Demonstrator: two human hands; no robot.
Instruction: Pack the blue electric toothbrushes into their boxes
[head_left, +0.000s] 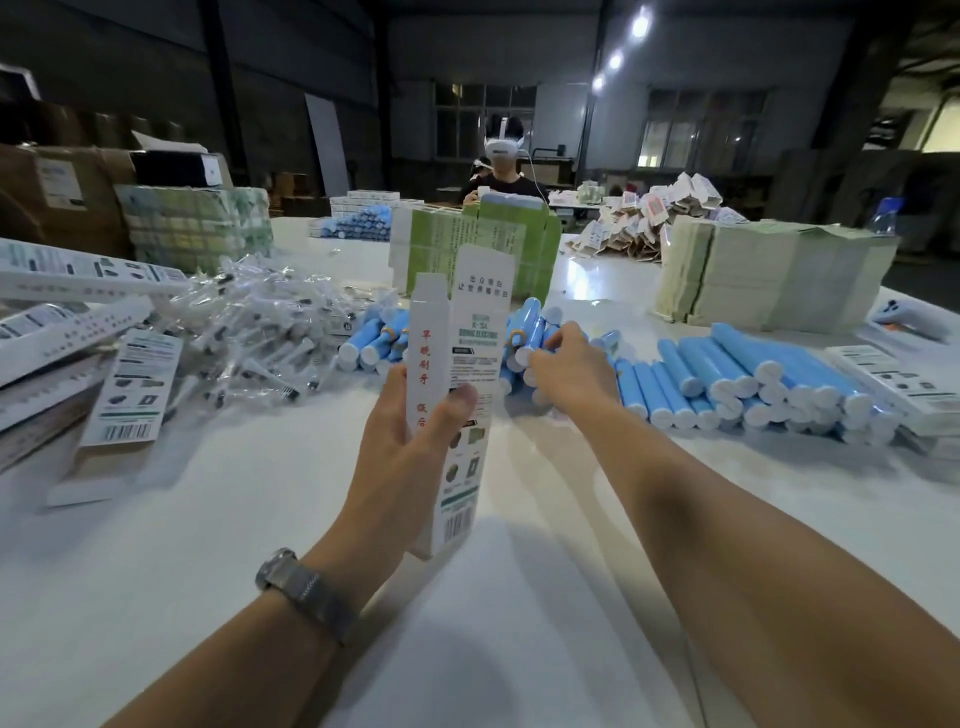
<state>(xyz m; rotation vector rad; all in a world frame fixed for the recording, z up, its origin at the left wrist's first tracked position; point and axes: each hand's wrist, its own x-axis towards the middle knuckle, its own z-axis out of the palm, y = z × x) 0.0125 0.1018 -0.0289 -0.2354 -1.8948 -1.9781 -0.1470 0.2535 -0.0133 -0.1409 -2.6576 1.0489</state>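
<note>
White table (218, 519): left hand (410, 431) grips upright box (457, 374); right hand (569, 369) fingers curl round blue toothbrush (524, 332)

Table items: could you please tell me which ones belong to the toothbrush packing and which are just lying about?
In use:
- open box, held upright by the left hand
- blue toothbrushes, right hand reaching into the pile

Lying about:
- bagged clear plastic parts
- green carton stack
- flat paper stacks

Packing warehouse: stacked flat cartons (769, 275), heaped toothbrushes (753, 379), long table (519, 623).
</note>
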